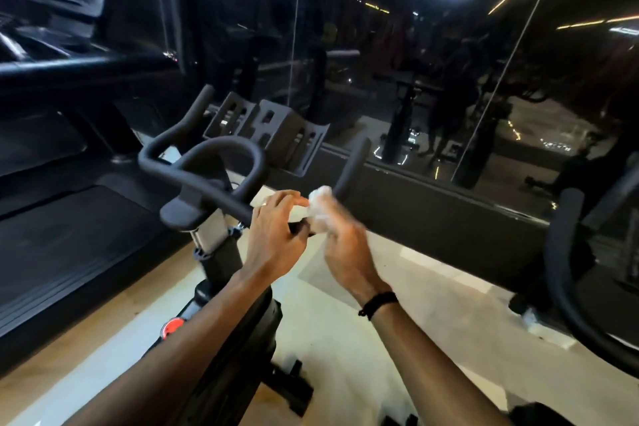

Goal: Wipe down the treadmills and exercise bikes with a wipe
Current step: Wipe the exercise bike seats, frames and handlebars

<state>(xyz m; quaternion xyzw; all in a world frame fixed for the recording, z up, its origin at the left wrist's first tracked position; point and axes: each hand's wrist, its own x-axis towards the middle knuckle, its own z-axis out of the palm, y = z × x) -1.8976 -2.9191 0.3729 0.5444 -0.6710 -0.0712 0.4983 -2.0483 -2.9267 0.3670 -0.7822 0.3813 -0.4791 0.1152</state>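
Wipe [320, 207] bunched up white right at the right-hand end of the bike handlebar [207, 180], just ahead of both hands. Right hand [345, 249] blurry, seems curled round the wipe against the bar. Left hand [276, 235] beside it, fingers wrapped over the bar, looks like steadying. Bar runs left to right and then bends forward into the right horn [352, 162], up and away from the hands. Right hand nearer that horn, so probably next to get rubbed. Wipe looks crumpled, thin, a bit see-through
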